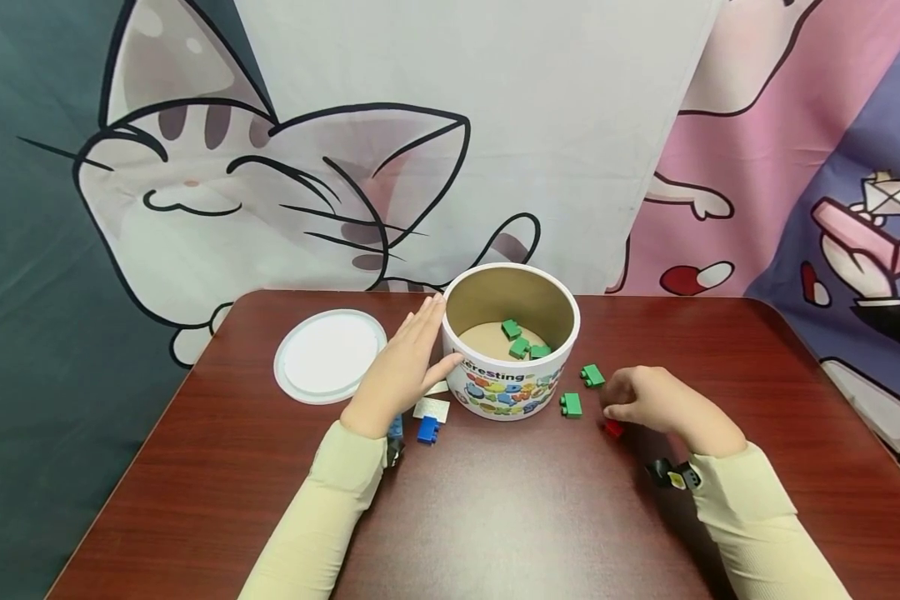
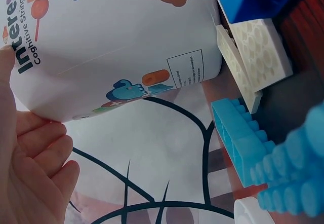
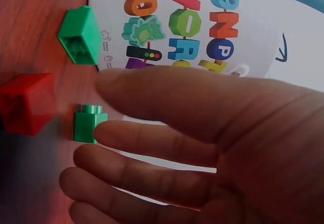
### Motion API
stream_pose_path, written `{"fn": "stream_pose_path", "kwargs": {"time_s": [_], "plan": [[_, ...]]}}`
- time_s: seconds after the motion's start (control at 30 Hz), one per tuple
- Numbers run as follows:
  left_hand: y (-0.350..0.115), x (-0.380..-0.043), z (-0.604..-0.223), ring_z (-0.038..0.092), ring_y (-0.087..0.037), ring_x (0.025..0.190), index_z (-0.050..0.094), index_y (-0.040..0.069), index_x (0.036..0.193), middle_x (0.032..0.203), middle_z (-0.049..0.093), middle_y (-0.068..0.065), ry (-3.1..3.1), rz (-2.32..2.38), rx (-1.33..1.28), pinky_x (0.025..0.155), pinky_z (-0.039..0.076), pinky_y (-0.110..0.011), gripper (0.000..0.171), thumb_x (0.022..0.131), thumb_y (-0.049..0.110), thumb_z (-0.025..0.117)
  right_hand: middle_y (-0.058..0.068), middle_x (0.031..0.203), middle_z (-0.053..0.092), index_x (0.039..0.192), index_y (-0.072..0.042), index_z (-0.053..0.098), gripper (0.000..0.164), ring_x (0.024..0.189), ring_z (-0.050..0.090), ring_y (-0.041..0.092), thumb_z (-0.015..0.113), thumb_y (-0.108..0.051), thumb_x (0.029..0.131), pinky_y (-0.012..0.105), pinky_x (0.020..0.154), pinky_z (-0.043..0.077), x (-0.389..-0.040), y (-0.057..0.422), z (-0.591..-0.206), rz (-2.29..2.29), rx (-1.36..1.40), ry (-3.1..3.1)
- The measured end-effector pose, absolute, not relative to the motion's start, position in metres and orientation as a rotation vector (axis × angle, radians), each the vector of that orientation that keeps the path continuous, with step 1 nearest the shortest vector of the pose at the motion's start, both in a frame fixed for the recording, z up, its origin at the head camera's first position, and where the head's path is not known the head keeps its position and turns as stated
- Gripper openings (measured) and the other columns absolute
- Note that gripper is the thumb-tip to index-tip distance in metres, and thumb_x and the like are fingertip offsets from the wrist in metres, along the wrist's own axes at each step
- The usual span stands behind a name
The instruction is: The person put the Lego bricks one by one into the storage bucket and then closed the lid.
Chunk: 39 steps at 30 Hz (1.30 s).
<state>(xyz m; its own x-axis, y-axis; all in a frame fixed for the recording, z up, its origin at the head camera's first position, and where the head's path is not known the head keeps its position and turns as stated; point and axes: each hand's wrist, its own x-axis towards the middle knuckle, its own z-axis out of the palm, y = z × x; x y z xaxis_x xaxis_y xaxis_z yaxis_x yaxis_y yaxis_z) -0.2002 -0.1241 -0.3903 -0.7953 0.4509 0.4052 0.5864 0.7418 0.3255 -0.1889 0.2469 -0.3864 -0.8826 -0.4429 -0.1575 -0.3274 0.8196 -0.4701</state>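
My left hand [image 1: 403,362] lies against the left side of a round white bucket [image 1: 504,392], fingers straight and thumb at the front. Inside the bucket are several green building bricks [image 1: 519,347]. To its right on the table are two more green bricks, one nearer the front [image 1: 571,406] and one farther back [image 1: 591,376]. My right hand [image 1: 660,404] hovers beside them, just over a red brick [image 1: 612,427]. In the right wrist view its fingers are loosely bent with nothing between them, and the red brick [image 3: 31,104] sits apart from the fingertips.
A white round lid [image 1: 330,357] lies left of the bucket. Below my left wrist are a dark blue brick [image 1: 428,430], white studded plates [image 2: 258,51] and light blue bricks [image 2: 238,138]. A cloth with cartoon drawings [image 1: 570,125] hangs behind the brown table [image 1: 487,533].
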Motion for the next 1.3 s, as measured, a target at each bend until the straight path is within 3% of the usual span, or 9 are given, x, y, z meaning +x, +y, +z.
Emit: {"fn": "stream_pose_path", "kwargs": {"time_s": [0.27,0.67,1.3], "plan": [[-0.124,-0.2,-0.39,0.022,-0.027,0.153,0.025,-0.003,0.158,0.164,0.028,-0.019,-2.663,-0.643,-0.805,0.124,0.023,-0.046,0.081,0.101,0.039,0.062,-0.004,0.07,0.061,0.082,-0.008,0.069,0.015,0.063,0.054,0.012,0.083,-0.009,0.081,0.029,0.056,0.048,-0.18,0.247,-0.392,-0.624,-0.608,2.696],[-0.124,-0.2,-0.39,0.023,-0.029,0.153,0.025,-0.004,0.158,0.163,0.028,-0.019,-2.667,-0.649,-0.806,0.124,0.023,-0.046,0.08,0.101,0.039,0.062,-0.005,0.069,0.057,0.075,-0.01,0.067,0.016,0.062,0.049,0.011,0.082,-0.007,0.079,0.028,0.056,0.044,-0.179,0.246,-0.397,-0.586,-0.644,2.732],[-0.125,-0.2,-0.388,0.023,-0.029,0.153,0.027,-0.003,0.158,0.163,0.029,-0.019,-2.656,-0.628,-0.805,0.124,0.022,-0.047,0.08,0.1,0.039,0.064,-0.003,0.071,0.059,0.087,-0.003,0.072,0.007,0.065,0.051,0.012,0.075,-0.003,0.08,0.029,0.057,0.046,-0.186,0.241,-0.386,-0.594,-0.673,2.88]]}}
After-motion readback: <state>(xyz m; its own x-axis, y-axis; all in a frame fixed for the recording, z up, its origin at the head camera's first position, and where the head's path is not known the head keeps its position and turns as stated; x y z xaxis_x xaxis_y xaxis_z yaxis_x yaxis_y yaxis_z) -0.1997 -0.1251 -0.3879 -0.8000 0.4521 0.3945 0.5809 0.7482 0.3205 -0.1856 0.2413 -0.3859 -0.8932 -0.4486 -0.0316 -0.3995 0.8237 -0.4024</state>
